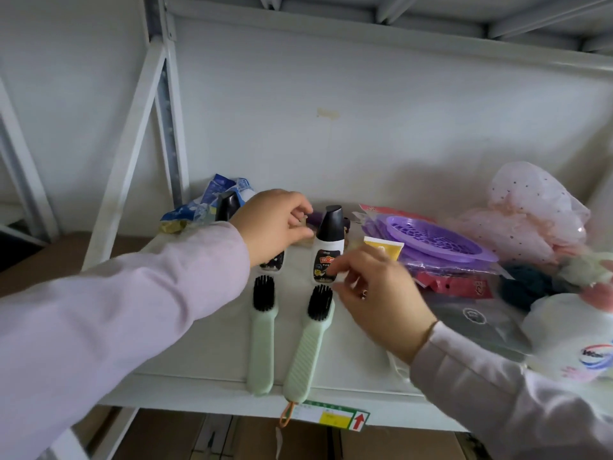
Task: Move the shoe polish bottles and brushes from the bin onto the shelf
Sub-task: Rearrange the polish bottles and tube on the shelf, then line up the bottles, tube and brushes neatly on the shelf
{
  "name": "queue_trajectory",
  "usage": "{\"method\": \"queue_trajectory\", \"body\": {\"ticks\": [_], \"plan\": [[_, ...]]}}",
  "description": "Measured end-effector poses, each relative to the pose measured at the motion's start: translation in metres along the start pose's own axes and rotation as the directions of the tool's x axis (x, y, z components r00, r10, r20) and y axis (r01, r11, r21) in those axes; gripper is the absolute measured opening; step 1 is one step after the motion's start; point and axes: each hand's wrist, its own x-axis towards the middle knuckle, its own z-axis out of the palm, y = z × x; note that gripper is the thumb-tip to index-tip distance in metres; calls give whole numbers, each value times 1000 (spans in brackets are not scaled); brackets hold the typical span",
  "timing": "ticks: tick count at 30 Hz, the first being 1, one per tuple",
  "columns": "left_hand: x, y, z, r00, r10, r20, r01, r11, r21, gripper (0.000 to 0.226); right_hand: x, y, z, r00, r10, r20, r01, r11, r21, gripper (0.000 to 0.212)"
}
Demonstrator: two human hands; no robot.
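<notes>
Two white shoe polish bottles with black caps stand on the white shelf (212,380). My left hand (277,225) hovers in front of the left bottle (272,263) with its fingers curled, hiding the bottle's middle; a black cap (228,203) shows behind my wrist. Whether this hand grips anything is hidden. My right hand (374,293) pinches the base of the right bottle (328,240) with thumb and forefinger. Two pale green brushes with black bristles lie in front of the bottles, the left brush (262,340) and the right brush (306,346), handles over the front edge.
A blue packet (202,207) lies at the back left by the shelf's upright post (166,104). To the right lie a yellow tube (386,245), a purple plastic tray (434,239), red packets (451,283), pink netting (530,210) and a white container (574,336). A price label (331,416) hangs on the shelf edge.
</notes>
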Motion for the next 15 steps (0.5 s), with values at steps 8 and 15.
{"method": "queue_trajectory", "body": {"ticks": [8,15], "plan": [[-77,-20,14,987,-50,155,21,982,187,20,-27,-16,49,867,377,325,-342,926,-163,35],[-115,-18,40,952,-296,73,253,901,351,46,-25,-32,59,847,451,280,-379,883,-277,53]]}}
